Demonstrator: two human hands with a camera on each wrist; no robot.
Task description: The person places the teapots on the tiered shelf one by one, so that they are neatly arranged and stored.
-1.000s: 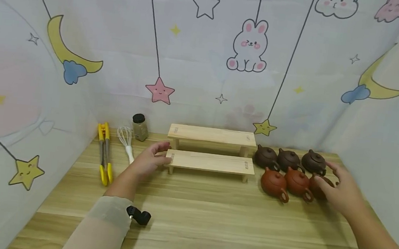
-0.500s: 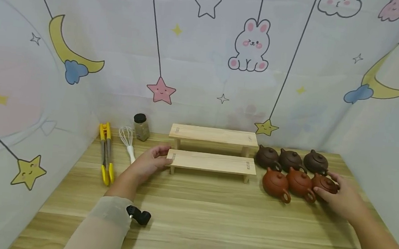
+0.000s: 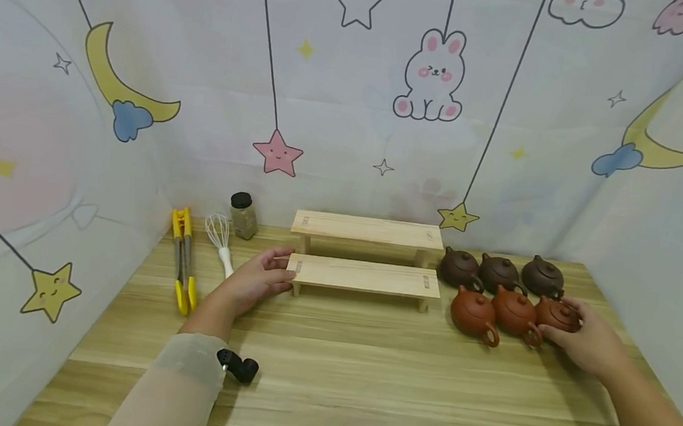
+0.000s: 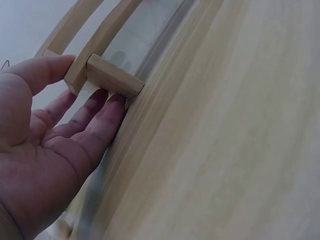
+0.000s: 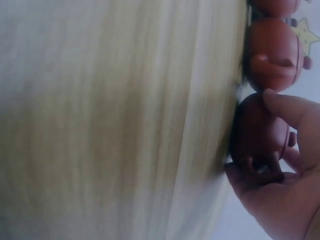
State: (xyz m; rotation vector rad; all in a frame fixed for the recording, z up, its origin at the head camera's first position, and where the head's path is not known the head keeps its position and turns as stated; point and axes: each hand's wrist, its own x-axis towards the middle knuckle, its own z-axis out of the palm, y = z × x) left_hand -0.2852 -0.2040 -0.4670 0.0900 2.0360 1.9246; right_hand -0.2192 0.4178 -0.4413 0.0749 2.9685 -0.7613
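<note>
My right hand point(image 3: 591, 340) holds the rightmost reddish-brown teapot point(image 5: 262, 127), its thumb on the body and its fingers around the handle side. That teapot stands at the right end of a front row, beside two orange-red teapots point(image 3: 472, 313). Behind them are three dark brown teapots point(image 3: 499, 274). At the left, my left hand point(image 3: 255, 280) touches the end of the front, lower wooden stand point(image 3: 366, 277). In the left wrist view its thumb point(image 4: 47, 70) meets the board and the other fingers lie against the stand's leg point(image 4: 112, 75).
A taller wooden stand point(image 3: 371, 230) is right behind the lower one. To the left lie yellow-tipped tongs point(image 3: 184, 259) and a white whisk point(image 3: 221, 242), with a black-lidded jar point(image 3: 244, 216) near the back. Printed curtains point(image 3: 352, 104) border the wooden table point(image 3: 362, 379).
My right hand has come down and closed around the rightmost reddish-brown teapot, which has shifted slightly. My left hand stays at the lower stand's end. The head view has drifted a little.
</note>
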